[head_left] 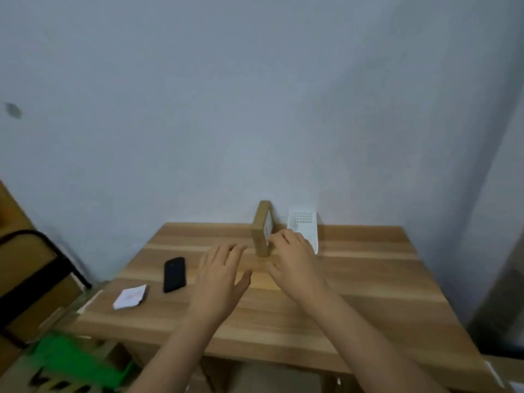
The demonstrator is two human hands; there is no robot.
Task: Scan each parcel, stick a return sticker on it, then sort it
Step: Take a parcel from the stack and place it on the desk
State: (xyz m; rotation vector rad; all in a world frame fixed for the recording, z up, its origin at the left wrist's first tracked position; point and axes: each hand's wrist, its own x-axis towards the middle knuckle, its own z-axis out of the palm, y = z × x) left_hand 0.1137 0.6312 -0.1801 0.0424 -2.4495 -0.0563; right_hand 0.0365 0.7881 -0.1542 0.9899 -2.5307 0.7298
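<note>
A small brown cardboard parcel (261,228) stands on edge at the back of the wooden table (368,279), a white label on its right face. My right hand (295,259) reaches to its right side and its fingertips touch that face. My left hand (221,276) hovers just left of the parcel with fingers spread, holding nothing. A white parcel (304,228) leans against the wall behind my right hand. A black phone (174,274) lies on the table to the left. A white sticker sheet (130,296) lies near the left edge.
A green crate (73,361) sits on the floor at lower left. Cardboard boxes and a black frame (42,256) stand at the left. A grey wall rises directly behind the table. A cardboard box corner (502,373) shows at lower right.
</note>
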